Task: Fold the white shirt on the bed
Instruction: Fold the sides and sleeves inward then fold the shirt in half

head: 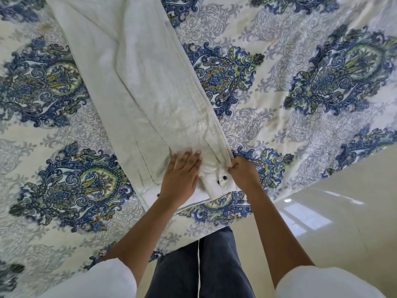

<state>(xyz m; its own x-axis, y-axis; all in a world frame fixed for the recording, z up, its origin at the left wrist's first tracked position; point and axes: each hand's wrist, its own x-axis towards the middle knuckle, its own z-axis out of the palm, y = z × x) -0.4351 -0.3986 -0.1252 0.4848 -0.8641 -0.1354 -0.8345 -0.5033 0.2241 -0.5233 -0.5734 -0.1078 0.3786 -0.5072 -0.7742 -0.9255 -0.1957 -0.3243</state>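
While the white shirt [137, 87] lay as a long narrow band on the patterned bedspread [300, 82], running from the far left down to the near edge of the bed, the item stood part-folded: sides apparently turned in lengthwise, no crosswise fold yet made. Left hand [182, 175]: laid flat on the near end of the band, fingers [189, 157] straight and close together, pressing the cloth down. Right hand [242, 173]: just right of the left one, fingers curled, pinching the shirt's right-hand edge where several layers met. Cuff [219, 183]: between the two hands and slightly nearer, lying on top of the band and bearing two dark buttons [224, 178]. Pale glossy floor [343, 211]: near right, beyond the bed's edge. Step in hand, by judgement: squaring the long right edge and settling the sleeve end, one hand anchoring while the other drew the layers into line. Next move, by judgement: called for both hands to take the near end evenly, cuff tucked within the band, and carry it toward the far end without letting the stacked edges slip apart.
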